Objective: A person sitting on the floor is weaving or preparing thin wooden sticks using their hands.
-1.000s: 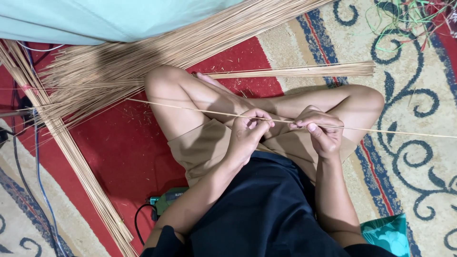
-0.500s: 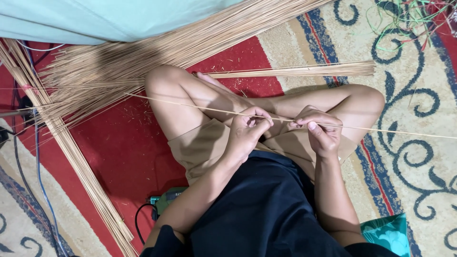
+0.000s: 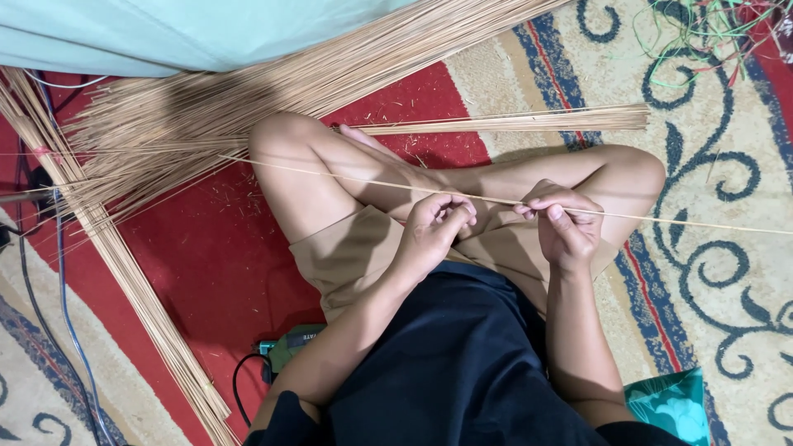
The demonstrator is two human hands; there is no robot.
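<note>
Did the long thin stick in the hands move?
Yes. The stick slid toward the person's right: against the left knee, its free tip sits higher and nearer.

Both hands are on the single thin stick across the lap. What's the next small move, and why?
Probably slide the left hand further along the thin stick towards its free end while the right hand keeps its pinch. The stick runs long past both hands, over the knee towards the loose stick pile, and only the short stretch between the hands looks supported.
</note>
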